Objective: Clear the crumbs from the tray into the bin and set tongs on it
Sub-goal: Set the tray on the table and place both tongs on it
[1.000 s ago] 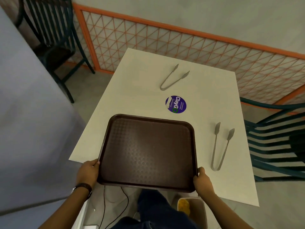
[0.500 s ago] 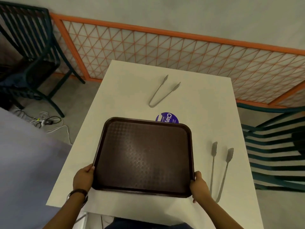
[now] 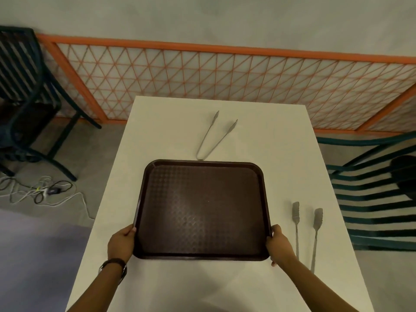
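You hold a dark brown tray (image 3: 202,210) over the middle of a white worktop (image 3: 157,131), seen from above. Your left hand (image 3: 120,243) grips the tray's near left corner, fingers curled over the rim. Your right hand (image 3: 279,244) grips the near right corner the same way. A watch (image 3: 112,266) sits on your left wrist. The tray's patterned surface looks bare apart from a tiny pale speck near its centre.

One pair of metal tongs (image 3: 211,136) lies just beyond the tray's far edge, its hinge end nearly touching the rim and its tips spread toward the wall. A second pair (image 3: 307,224) lies to the right of the tray, beside your right hand, tips pointing away from you.

Beyond the tray stands an orange lattice fence (image 3: 225,70). A dark chair (image 3: 24,97) stands far left of the tray, with cables (image 3: 40,192) on the floor beside it, and a green chair (image 3: 373,199) far right.
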A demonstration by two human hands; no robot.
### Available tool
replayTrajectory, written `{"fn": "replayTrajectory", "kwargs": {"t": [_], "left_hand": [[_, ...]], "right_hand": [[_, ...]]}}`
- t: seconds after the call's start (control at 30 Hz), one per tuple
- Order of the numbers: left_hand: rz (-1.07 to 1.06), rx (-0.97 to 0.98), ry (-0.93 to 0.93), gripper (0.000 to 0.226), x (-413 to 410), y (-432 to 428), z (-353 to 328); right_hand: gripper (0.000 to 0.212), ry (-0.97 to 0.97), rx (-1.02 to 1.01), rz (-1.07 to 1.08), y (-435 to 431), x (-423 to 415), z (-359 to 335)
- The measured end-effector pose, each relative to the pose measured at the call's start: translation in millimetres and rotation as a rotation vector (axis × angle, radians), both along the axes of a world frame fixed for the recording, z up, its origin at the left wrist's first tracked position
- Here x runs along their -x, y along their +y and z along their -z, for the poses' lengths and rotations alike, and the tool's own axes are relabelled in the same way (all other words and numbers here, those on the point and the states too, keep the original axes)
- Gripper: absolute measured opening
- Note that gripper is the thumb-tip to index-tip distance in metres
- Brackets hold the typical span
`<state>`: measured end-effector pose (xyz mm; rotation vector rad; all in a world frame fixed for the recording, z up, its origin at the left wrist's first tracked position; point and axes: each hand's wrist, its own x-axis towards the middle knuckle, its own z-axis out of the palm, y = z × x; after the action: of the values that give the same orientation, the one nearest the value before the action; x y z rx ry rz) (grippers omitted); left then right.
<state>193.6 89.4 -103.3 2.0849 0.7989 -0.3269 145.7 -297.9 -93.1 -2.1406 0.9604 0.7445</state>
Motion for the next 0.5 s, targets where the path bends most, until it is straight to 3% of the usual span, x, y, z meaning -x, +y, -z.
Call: {"fn": "replayTrajectory", "kwargs": {"t": [0.3,0.4,0.5], "left_hand": [[0.017,0.004,-0.010,0.031,-7.0,-0.6,-2.2],[0.035,-0.064,-0.110,0.021,-4.2,-7.3,-9.4],[0.103,-0.128,-0.177,0.026,-3.4,-18.9,-13.8]], "right_hand": [[0.032,-0.026,0.030,0.007,-3.4,-3.6,2.4],[0.037,-0.104,0.155,-0.037,-11.3,8.5,-2.1],[0.036,-0.221,0.327,-0.009,-19.6,31.2,-7.7]]}}
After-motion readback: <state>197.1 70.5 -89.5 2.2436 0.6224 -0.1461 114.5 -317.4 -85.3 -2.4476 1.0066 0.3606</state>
